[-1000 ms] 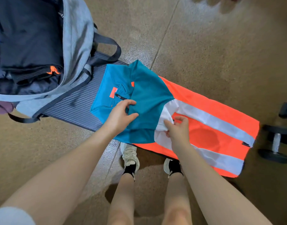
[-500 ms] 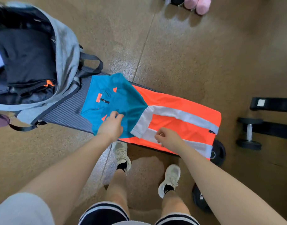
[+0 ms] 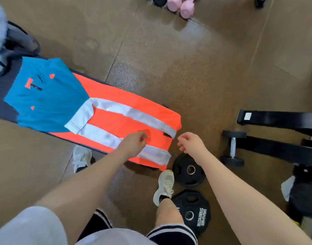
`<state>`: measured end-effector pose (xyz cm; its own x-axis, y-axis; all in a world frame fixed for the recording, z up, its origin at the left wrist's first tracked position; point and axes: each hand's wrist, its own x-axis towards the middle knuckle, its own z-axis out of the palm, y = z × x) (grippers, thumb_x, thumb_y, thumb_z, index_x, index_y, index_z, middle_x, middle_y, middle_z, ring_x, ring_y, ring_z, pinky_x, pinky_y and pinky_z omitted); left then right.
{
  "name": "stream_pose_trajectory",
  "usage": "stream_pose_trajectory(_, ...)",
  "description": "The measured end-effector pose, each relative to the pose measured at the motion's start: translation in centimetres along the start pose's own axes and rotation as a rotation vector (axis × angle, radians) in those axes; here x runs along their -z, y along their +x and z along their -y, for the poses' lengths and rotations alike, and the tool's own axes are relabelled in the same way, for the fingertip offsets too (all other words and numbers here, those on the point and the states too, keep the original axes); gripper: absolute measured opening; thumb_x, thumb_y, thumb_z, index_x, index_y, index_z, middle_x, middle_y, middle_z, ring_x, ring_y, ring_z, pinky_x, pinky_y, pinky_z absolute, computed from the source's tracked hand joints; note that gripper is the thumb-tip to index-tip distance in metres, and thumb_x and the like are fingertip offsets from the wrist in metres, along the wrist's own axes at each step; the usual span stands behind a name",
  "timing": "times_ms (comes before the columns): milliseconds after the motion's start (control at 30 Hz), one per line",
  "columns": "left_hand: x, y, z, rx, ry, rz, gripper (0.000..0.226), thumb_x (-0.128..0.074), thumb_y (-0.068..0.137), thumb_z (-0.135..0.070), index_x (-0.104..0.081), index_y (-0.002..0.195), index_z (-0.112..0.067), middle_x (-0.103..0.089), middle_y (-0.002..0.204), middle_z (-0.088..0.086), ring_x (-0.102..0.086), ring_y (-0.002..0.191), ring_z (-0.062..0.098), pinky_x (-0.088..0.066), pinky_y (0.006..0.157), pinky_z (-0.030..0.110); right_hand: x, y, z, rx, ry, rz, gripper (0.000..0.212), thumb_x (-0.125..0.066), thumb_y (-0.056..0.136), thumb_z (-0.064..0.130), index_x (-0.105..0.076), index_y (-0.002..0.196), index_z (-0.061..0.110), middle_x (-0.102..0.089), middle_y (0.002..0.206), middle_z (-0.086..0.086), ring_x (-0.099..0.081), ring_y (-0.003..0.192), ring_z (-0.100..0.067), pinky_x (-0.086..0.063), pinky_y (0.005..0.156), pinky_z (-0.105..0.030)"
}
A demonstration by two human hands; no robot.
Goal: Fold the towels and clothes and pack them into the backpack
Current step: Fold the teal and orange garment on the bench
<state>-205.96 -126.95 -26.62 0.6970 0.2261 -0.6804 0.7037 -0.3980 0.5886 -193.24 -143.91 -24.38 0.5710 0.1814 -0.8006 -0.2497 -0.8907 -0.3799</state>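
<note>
Shirt (image 3: 102,110): sleeves folded; your left hand (image 3: 134,144) and right hand (image 3: 190,142), loosely curled, empty, have shifted to its hem. Lengthwise fold likely next.

1. Under my left hand (image 3: 134,144) I saw the shirt (image 3: 116,119): smooth orange and teal cloth, its pale bands faintly sheeny.
2. Just below my right hand (image 3: 190,143), the weight plates (image 3: 188,171) looked matt black, rubbery.
3. Right of that hand, the dumbbell (image 3: 232,147) had a shiny metal handle.
4. The floor (image 3: 169,68) looked speckled, rough, slightly glossy.
</note>
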Motion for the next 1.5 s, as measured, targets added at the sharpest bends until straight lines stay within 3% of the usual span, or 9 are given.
stream_pose_trajectory(267, -14.0, -1.2, -1.0, 0.343, -0.291, -0.503, 0.012, -0.056, 0.088, -0.014, -0.059, 0.098, -0.008, -0.060, 0.093, 0.007, -0.056, 0.083, 0.025, -0.039, 0.069, 0.032, 3.1, 7.2, -5.3, 0.226, -0.117, 0.101, 0.018, -0.051, 0.090, 0.015, -0.056, 0.075, 0.023, -0.057, 0.068, 0.001, -0.048, 0.059, -0.012, -0.038, 0.057, -0.026)
stream_pose_trajectory(400, -18.1, -0.8, -0.8, 0.590, -0.505, -0.770, 0.021, -0.059, 0.081, -0.004, -0.054, 0.101, -0.004, -0.051, 0.109, 0.018, -0.051, 0.098, 0.030, -0.040, 0.087, 0.037, 2.3, 11.4, -6.3, 0.290, -0.140, 0.070, 0.005, -0.051, 0.091, 0.017, -0.055, 0.092, 0.017, -0.057, 0.079, -0.001, -0.051, 0.076, -0.020, -0.041, 0.070, -0.031)
stream_pose_trajectory(500, -19.4, 0.0, -0.9, 0.809, -0.823, -0.955, 0.048, -0.069, 0.078, -0.011, -0.045, 0.119, -0.004, -0.044, 0.119, 0.014, -0.045, 0.105, 0.024, -0.037, 0.096, 0.033, 1.5, 14.1, -6.7, 0.314, -0.102, 0.067, 0.026, -0.054, 0.091, 0.018, -0.050, 0.116, 0.014, -0.054, 0.095, -0.002, -0.052, 0.087, -0.020, -0.043, 0.076, -0.035)
stream_pose_trajectory(700, -23.2, 1.2, -0.2, 0.875, -1.590, -0.730, 0.042, -0.069, 0.082, -0.025, -0.047, 0.113, -0.008, -0.057, 0.104, 0.005, -0.056, 0.097, 0.020, -0.041, 0.078, 0.029, 0.3, 16.0, -6.9, 0.397, 0.004, 0.277, 0.044, -0.051, 0.092, 0.004, -0.042, 0.135, 0.012, -0.055, 0.122, -0.001, -0.050, 0.096, -0.004, -0.041, 0.072, -0.004)
stream_pose_trajectory(867, -24.8, 2.2, -0.9, 0.761, -1.843, -0.560, 0.012, -0.058, 0.090, -0.014, -0.053, 0.101, -0.013, -0.061, 0.093, -0.001, -0.056, 0.086, 0.010, -0.042, 0.087, 0.023, 0.8, 17.3, -7.6, 0.298, 0.106, 0.333, 0.022, -0.063, 0.079, 0.021, -0.056, 0.100, 0.023, -0.061, 0.105, -0.002, -0.055, 0.096, -0.011, -0.040, 0.084, -0.026)
stream_pose_trajectory(1033, -25.1, 2.2, -2.8, 0.671, -1.861, -0.577, 0.013, -0.051, 0.093, -0.008, -0.056, 0.097, -0.019, -0.063, 0.095, -0.003, -0.058, 0.083, 0.008, -0.047, 0.080, 0.019, 2.3, 16.5, -8.4, 0.222, 0.131, 0.292, 0.009, -0.064, 0.085, 0.015, -0.055, 0.083, 0.017, -0.059, 0.083, -0.005, -0.054, 0.077, -0.015, -0.040, 0.073, -0.029)
stream_pose_trajectory(1200, -24.3, -0.2, -4.7, 0.714, -1.810, -0.634, 0.011, -0.060, 0.088, -0.009, -0.062, 0.095, -0.016, -0.065, 0.111, 0.013, -0.060, 0.105, 0.030, -0.046, 0.098, 0.042, 4.6, 13.3, -8.4, 0.211, 0.093, 0.196, 0.012, -0.061, 0.087, 0.010, -0.053, 0.086, 0.019, -0.059, 0.087, -0.006, -0.055, 0.087, -0.024, -0.045, 0.079, -0.042)
stream_pose_trajectory(1400, -19.9, -4.6, -7.6, 0.789, -1.523, -0.701, 0.030, -0.069, 0.081, -0.016, -0.050, 0.103, -0.007, -0.062, 0.108, 0.015, -0.061, 0.097, 0.031, -0.050, 0.089, 0.047, 6.2, 6.0, -3.4, 0.368, -0.066, 0.058, 0.016, -0.060, 0.073, 0.027, -0.049, 0.085, 0.030, -0.061, 0.094, -0.009, -0.062, 0.092, -0.033, -0.051, 0.081, -0.056)
stream_pose_trajectory(1500, -16.0, -6.4, -7.9, 0.735, -1.215, -0.748, 0.038, -0.069, 0.079, -0.016, -0.039, 0.101, -0.012, -0.052, 0.096, 0.005, -0.054, 0.087, 0.025, -0.047, 0.078, 0.036, 5.5, 2.9, 1.0, 0.530, -0.179, 0.021, 0.025, -0.060, 0.079, 0.016, -0.048, 0.101, 0.020, -0.058, 0.091, -0.005, -0.061, 0.084, -0.033, -0.051, 0.079, -0.051)
